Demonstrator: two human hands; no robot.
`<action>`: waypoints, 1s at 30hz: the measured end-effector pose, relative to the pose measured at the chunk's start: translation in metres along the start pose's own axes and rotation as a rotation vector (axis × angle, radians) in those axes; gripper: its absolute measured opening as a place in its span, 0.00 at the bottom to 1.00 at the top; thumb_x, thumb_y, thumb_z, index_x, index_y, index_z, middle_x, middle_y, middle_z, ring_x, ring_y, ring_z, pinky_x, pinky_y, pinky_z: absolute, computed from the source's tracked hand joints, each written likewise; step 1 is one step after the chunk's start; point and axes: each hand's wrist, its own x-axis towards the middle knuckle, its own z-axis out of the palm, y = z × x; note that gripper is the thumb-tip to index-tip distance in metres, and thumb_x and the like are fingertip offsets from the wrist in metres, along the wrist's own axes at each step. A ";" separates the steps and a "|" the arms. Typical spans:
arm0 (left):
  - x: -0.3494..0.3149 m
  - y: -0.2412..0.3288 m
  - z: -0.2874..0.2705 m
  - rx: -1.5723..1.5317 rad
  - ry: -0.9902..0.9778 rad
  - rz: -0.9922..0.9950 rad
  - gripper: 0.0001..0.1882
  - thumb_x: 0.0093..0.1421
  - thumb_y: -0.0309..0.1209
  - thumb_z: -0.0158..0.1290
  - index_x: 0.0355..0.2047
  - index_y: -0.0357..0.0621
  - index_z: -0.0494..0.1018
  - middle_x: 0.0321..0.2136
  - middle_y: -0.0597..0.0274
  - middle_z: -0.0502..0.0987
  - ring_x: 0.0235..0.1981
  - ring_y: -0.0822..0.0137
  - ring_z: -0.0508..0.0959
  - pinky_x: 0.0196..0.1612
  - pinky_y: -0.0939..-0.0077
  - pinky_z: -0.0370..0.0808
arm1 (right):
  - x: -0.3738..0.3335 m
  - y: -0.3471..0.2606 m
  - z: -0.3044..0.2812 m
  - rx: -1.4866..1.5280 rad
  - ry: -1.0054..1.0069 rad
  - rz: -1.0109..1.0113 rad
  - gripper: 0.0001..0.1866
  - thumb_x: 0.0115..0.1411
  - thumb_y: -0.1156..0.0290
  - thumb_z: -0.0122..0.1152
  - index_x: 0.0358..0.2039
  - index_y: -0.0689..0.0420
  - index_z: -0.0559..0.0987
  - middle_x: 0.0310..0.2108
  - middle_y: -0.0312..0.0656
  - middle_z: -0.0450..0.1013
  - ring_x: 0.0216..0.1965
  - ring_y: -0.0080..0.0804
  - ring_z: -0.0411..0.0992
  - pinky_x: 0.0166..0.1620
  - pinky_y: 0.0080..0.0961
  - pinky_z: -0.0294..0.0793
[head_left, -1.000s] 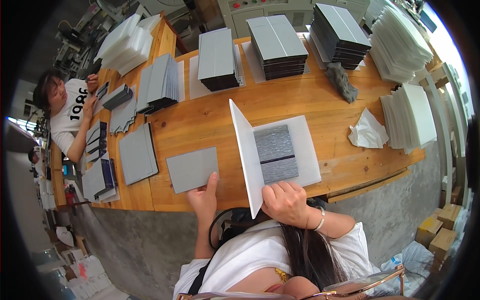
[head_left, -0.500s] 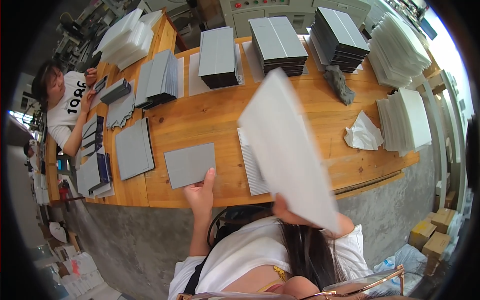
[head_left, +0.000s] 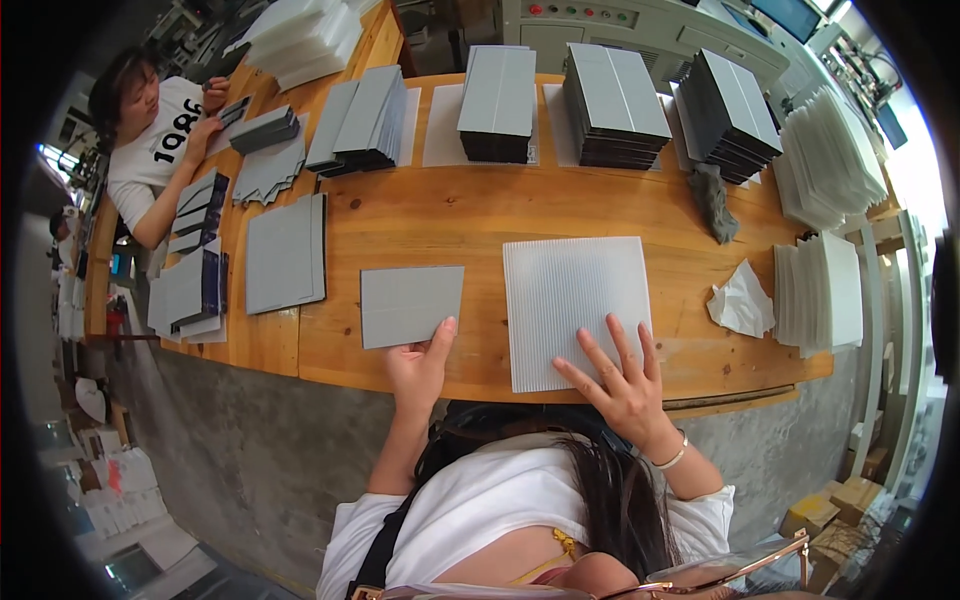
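Note:
My left hand (head_left: 422, 368) grips a small grey rectangular panel (head_left: 410, 303) by its near right corner, thumb on top and the other fingers underneath. The panel is held at the near part of the wooden table. To its right, a white translucent ribbed sheet (head_left: 565, 290) lies flat near the table's front edge. On the sheet's near right part rests my right hand (head_left: 628, 390), fingers spread, holding nothing. Farther left lie larger grey panels (head_left: 285, 250) in a low pile.
Tall stacks of grey panels (head_left: 498, 90) line the far edge. White sheets (head_left: 835, 160) are stacked at the right, near a crumpled paper (head_left: 742, 300) and a dark grey cloth (head_left: 712, 205). A co-worker (head_left: 165, 150) handles small dark pieces at far left.
The white sheet, tilted and blurred in my right hand before, now lies flat on the table. My right hand has opened onto it. My left hand still holds the grey panel.

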 end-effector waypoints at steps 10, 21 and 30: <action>0.002 -0.005 -0.003 0.035 -0.008 0.005 0.08 0.62 0.20 0.61 0.41 0.34 0.77 0.36 0.66 0.80 0.36 0.80 0.77 0.40 0.83 0.74 | -0.006 0.006 0.006 0.115 -0.047 0.042 0.28 0.62 0.71 0.54 0.62 0.33 0.76 0.66 0.39 0.66 0.68 0.53 0.62 0.69 0.62 0.54; 0.001 0.003 0.001 0.088 -0.036 0.010 0.09 0.61 0.22 0.62 0.41 0.35 0.78 0.36 0.62 0.82 0.36 0.74 0.81 0.39 0.80 0.76 | 0.020 0.014 -0.025 0.382 0.084 0.090 0.33 0.48 0.71 0.55 0.59 0.45 0.78 0.64 0.49 0.67 0.66 0.56 0.63 0.68 0.62 0.51; 0.006 0.025 0.013 0.922 0.050 0.455 0.09 0.57 0.30 0.59 0.37 0.42 0.79 0.27 0.52 0.76 0.30 0.47 0.78 0.33 0.53 0.75 | 0.144 -0.015 -0.030 0.820 0.164 -0.207 0.50 0.48 0.66 0.77 0.69 0.57 0.61 0.66 0.63 0.56 0.61 0.63 0.65 0.60 0.47 0.70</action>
